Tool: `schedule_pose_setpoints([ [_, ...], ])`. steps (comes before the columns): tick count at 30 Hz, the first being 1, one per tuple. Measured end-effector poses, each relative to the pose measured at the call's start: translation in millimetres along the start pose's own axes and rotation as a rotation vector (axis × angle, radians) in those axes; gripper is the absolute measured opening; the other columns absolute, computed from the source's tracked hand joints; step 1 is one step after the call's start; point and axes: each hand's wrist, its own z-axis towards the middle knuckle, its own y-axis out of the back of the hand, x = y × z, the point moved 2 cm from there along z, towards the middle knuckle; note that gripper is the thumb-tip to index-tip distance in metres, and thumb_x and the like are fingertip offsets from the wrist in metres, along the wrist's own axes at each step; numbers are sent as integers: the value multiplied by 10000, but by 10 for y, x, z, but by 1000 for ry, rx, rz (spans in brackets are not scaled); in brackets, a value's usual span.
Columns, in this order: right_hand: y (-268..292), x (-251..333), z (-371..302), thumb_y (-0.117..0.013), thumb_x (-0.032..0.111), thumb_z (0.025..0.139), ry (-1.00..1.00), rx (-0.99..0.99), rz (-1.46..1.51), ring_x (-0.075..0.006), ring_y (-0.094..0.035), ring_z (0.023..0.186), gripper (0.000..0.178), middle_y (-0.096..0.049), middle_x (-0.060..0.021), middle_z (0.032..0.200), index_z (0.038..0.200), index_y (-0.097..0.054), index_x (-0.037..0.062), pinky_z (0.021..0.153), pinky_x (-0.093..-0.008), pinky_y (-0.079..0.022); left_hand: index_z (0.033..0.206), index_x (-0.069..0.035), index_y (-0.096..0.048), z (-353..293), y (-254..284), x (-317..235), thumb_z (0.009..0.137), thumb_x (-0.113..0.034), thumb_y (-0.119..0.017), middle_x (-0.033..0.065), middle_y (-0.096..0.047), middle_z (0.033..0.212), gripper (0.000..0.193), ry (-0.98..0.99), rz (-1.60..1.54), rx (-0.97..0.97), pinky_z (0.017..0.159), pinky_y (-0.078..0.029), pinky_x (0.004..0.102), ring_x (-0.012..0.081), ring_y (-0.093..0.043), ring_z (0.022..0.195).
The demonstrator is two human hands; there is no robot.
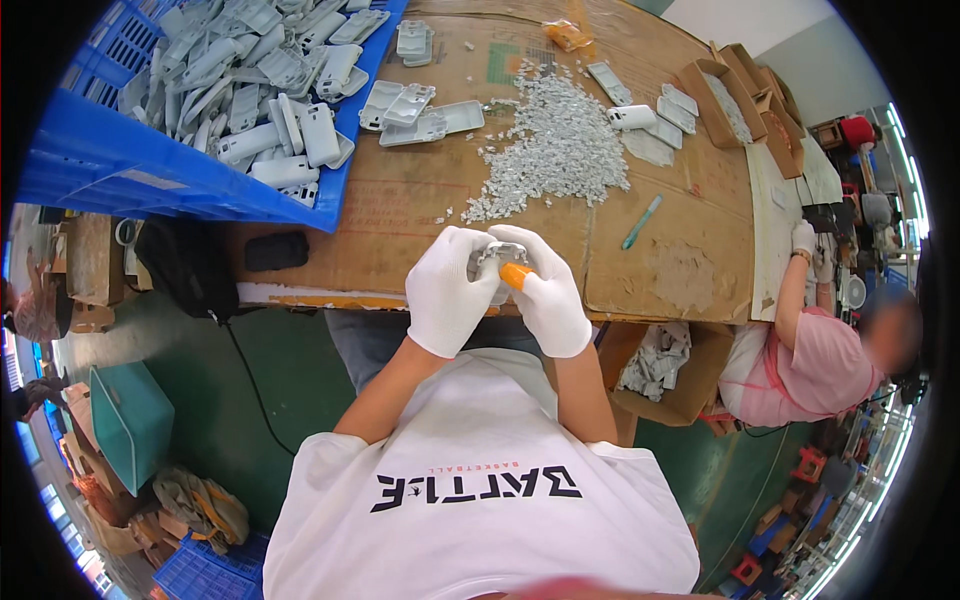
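Note:
Close to the table's near edge, both my hands wear white knitted gloves and meet around a small pale-grey plastic housing (503,252). My left hand (442,288) is closed on its left side, fingers curled. From the right, my right hand (552,298) grips the same housing. Something orange (516,276) is at the right thumb; whether it is a wrap on the thumb or a held piece I cannot tell. Fingers cover most of the housing's lower part. Beyond the hands spreads a heap of small pale plastic bits (560,140).
A blue crate (190,190) full of white plastic housings stands at left. More housings (415,115) lie beside it. A teal pen (642,222), a black pouch (277,251) and cardboard boxes (700,80) are on the table (400,200). A co-worker in pink (820,365) sits at right.

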Motion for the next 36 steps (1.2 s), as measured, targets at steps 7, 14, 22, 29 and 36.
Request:
schedule_pose_setpoints([
  [7,-214,32,-175,-477,-134,811,265,-226,-282,-236,-557,1260,584,-565,-134,1363,1382,-478,-11,1072,-372,-451,933,-6,-607,47,6,52,875,-1,-634,91,-703,847,64,144,-320,42,688,-529,298,147,-671,735],
  [14,-256,-241,-279,-646,-118,807,657,-345,-836,-352,-602,1191,558,-553,-178,1347,1315,-523,79,948,-384,-541,945,-8,-589,11,2,62,884,-14,-625,95,-702,815,70,270,-291,63,672,-528,297,139,-677,737],
  [22,-135,-130,-209,-636,-101,808,756,-409,-955,-296,-696,1036,362,-639,-151,1295,1116,-662,87,788,-329,-599,1267,-20,-596,-41,97,-125,872,0,-632,133,-743,1040,396,214,-457,237,860,-581,321,206,-732,1005],
  [29,-159,-186,-234,-742,-62,727,771,-387,-1180,-213,-709,973,383,-550,-130,1406,1062,-738,124,757,-280,-605,1306,-42,-605,-74,118,-138,837,7,-649,136,-739,1077,474,248,-286,233,837,-569,301,190,-731,996],
  [36,-177,-194,-199,-751,-81,695,793,-361,-1220,-211,-708,961,473,-539,-156,1416,1114,-752,138,748,-278,-607,1272,-35,-615,-70,136,-146,829,-1,-676,150,-737,1069,448,221,-270,181,819,-579,306,227,-742,975],
])
